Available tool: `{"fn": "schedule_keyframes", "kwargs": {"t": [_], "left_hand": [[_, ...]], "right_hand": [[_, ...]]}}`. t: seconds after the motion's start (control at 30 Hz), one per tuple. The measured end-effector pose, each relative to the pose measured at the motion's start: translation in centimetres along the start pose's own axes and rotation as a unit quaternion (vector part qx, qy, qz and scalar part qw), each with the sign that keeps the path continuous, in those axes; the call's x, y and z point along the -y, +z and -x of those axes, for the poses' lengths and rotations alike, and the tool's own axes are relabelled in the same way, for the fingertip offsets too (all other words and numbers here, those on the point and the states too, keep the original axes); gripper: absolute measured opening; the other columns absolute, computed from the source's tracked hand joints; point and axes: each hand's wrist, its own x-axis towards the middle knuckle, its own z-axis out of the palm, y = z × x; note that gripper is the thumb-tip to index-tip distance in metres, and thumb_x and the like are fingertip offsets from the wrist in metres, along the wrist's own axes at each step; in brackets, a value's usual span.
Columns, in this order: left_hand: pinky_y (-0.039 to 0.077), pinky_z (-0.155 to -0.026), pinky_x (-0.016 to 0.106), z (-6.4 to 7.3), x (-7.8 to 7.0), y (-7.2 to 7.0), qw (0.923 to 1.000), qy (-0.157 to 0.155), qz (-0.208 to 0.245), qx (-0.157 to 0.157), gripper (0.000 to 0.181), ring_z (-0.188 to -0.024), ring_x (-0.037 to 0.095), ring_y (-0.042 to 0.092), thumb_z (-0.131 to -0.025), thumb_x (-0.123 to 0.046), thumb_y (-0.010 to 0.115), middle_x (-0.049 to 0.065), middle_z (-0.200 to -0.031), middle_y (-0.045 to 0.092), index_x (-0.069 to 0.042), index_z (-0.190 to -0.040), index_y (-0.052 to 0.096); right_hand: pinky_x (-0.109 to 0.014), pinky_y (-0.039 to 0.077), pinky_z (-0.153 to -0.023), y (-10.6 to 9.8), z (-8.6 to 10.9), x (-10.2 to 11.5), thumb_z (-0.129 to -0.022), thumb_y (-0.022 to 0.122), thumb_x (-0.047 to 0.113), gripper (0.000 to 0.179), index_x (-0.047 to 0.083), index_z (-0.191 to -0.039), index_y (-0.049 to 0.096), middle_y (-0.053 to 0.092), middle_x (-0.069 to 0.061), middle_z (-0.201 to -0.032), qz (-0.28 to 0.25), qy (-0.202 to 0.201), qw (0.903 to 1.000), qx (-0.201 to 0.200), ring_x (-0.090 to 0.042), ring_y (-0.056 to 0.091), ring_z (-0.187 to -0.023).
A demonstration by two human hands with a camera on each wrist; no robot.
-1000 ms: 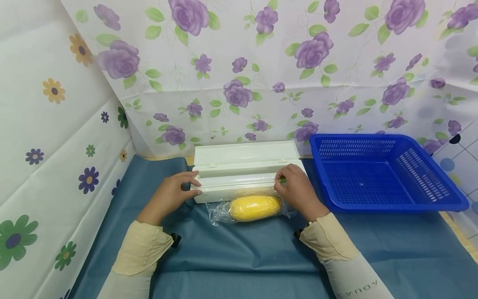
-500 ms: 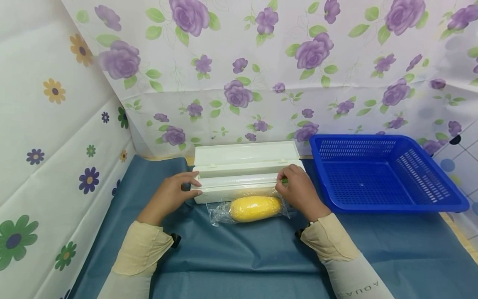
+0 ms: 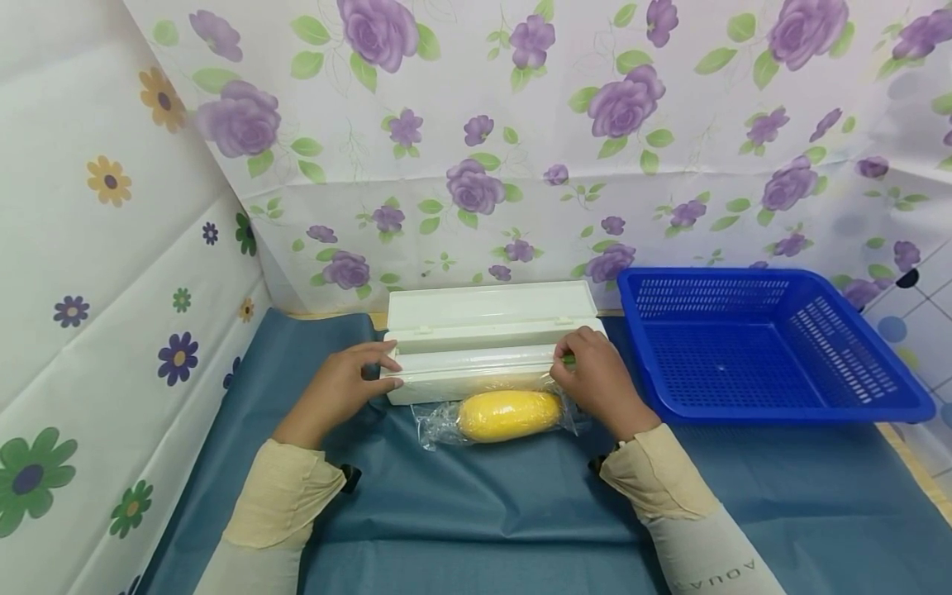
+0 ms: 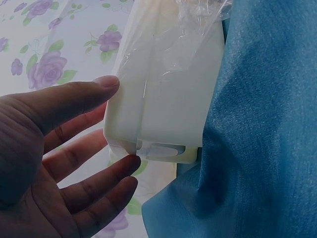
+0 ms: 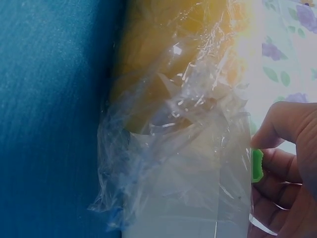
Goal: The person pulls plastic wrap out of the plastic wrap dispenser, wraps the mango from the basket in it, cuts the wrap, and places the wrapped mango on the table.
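Note:
A white cling film dispenser box (image 3: 439, 390) lies on the blue cloth, its lid (image 3: 491, 306) raised at the back and a film roll (image 3: 476, 359) inside. My left hand (image 3: 348, 376) holds its left end, thumb at the front and index finger at the back. At the right end my right hand (image 3: 591, 376) pinches the small green slide cutter (image 5: 257, 165) on the box's edge. A yellow oblong thing (image 3: 509, 415), like a melon, lies in front of the box under clear film (image 5: 198, 124). The film has loose crumpled ends and reaches the box front.
A blue plastic basket (image 3: 781, 413) with slotted walls stands right of the box. Blue cloth (image 3: 476, 512) with folds covers the table. Flower-printed sheeting (image 3: 476, 124) rises close behind the box and along the left side.
My right hand has shifted very slightly to the right with the green slide cutter. My left hand, the box and the yellow thing look unmoved.

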Motion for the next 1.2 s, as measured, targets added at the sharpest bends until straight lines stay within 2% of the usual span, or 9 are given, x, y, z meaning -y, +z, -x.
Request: {"fn": "schedule_keyframes", "kwargs": {"t": [0.47,1.2], "left_hand": [[0.05,-0.1,0.054,0.12,-0.25,-0.17,1.0,-0.004,0.005,0.004,0.022,-0.135,0.037,0.052,-0.092,-0.028,0.075,0.005,-0.154,0.052,-0.018,-0.112,0.076],[0.049,-0.103,0.055,0.08,-0.07,-0.05,1.0,-0.002,0.009,0.003,0.02,-0.14,0.037,0.048,-0.092,-0.027,0.075,0.005,-0.153,0.052,-0.019,-0.11,0.076]], "right_hand": [[-0.045,0.047,-0.084,-0.16,-0.03,-0.07,-0.088,0.065,0.013,0.006,0.008,-0.084,0.066,0.063,-0.009,-0.088,0.002,0.007,1.0,0.0,-0.029,0.057,-0.086],[-0.05,0.044,-0.089,-0.43,0.1,-0.65,-0.087,0.066,0.015,0.006,0.01,-0.085,0.066,0.064,-0.009,-0.09,0.014,0.027,0.9995,0.005,-0.03,0.058,-0.089]]}}
